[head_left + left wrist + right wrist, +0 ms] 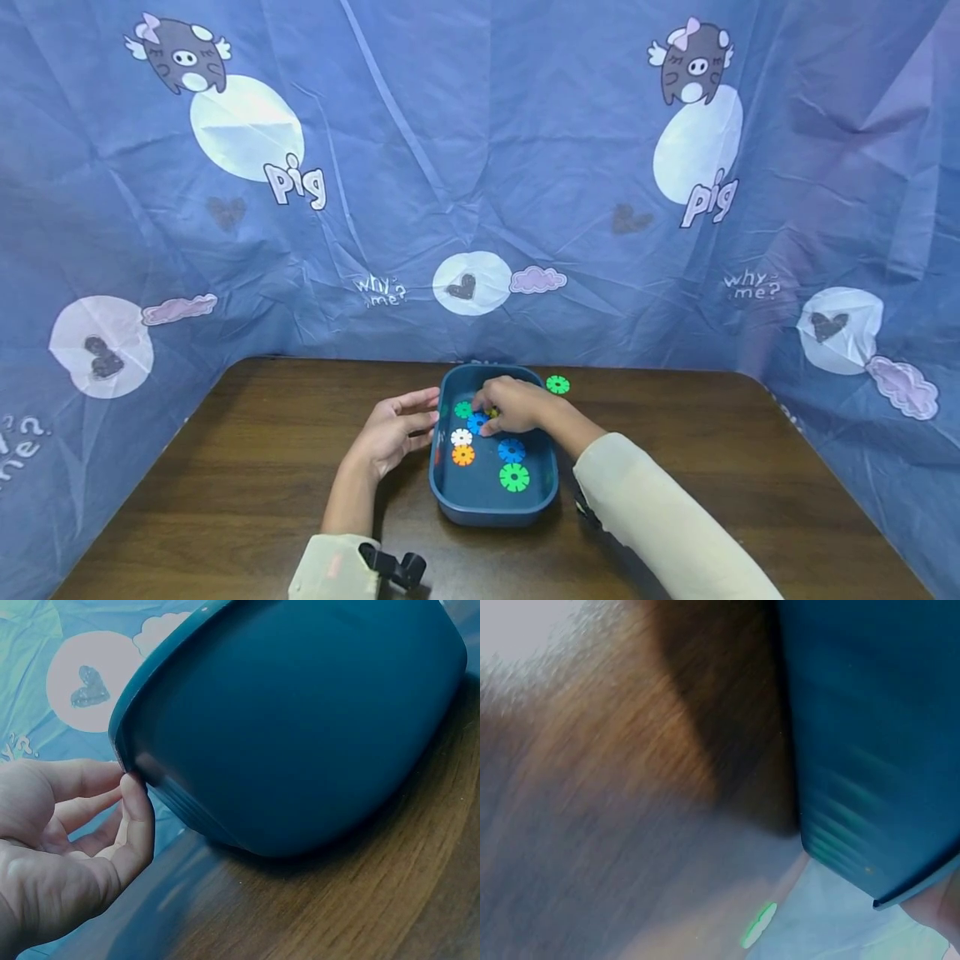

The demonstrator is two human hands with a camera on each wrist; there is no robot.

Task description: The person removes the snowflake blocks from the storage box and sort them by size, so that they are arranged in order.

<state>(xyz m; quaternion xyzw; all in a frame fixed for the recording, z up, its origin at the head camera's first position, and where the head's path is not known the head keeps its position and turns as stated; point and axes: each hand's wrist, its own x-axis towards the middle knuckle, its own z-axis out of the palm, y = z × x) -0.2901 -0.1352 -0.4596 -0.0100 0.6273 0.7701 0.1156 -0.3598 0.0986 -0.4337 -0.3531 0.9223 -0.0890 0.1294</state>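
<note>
In the head view a dark blue plastic bin (pixel 491 498) holds several snowflake building discs. My left hand (pixel 390 433) is at the bin's left side, fingertips against the rim and outer wall; in the left wrist view this hand (pixel 82 847) has its fingertips meeting at the rim's corner. My right hand (pixel 517 404) reaches inside, its thumb and finger bent down around a blue disc (pixel 477 423). A yellow disc (pixel 492 412) shows partly beneath it. I cannot tell whether the fingers grip either. Near them lie green (pixel 462 409), white (pixel 461 437) and orange (pixel 462 455) discs.
Closer to me in the bin are another blue disc (pixel 512 451) and a larger green disc (pixel 514 477). Outside it, one green disc (pixel 557 384) lies by the far right corner. A brown wooden table (pixel 247 483) bears everything, with a blue printed curtain (pixel 480 208) behind.
</note>
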